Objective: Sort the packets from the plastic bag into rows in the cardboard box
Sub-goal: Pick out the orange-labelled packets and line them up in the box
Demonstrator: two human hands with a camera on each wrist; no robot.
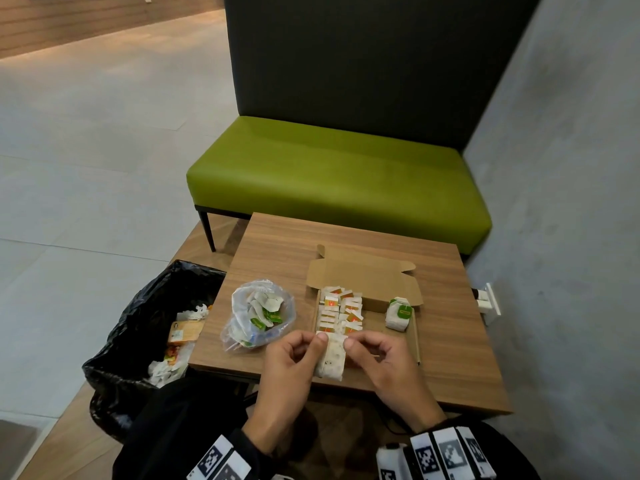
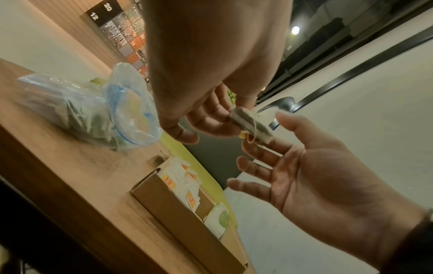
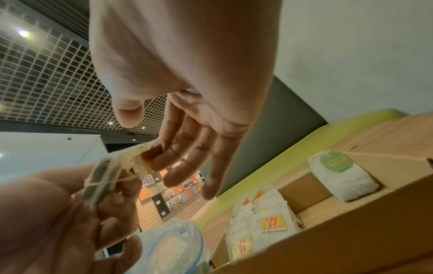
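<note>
Two hands meet over the near edge of the small wooden table (image 1: 450, 341) in the head view, sharing one white paper tea packet (image 1: 331, 356): the left hand (image 1: 289, 367) pinches its near-left edge and the right hand (image 1: 384, 362) pinches the right, probably to square it before it joins a row. Just beyond them the open brown cardboard box (image 1: 367, 278) holds rows of white packets with orange tags (image 1: 341, 311) on its left side, and a separate stack with green tags (image 1: 398, 311) at the right, apparently keeping the kinds apart. The clear plastic bag (image 1: 258, 311) of unsorted packets lies left of the box, within the left hand's reach.

From the left wrist, the left fingers (image 2: 208, 120) curl round the packet, its string wrapped about it, while the right hand spreads underneath, fingertips at its tag end.

From the right wrist, the right fingertips (image 3: 164, 159) press the small orange tag (image 3: 150, 159) against the packet, likely tucking it so the packet sits flat.
</note>
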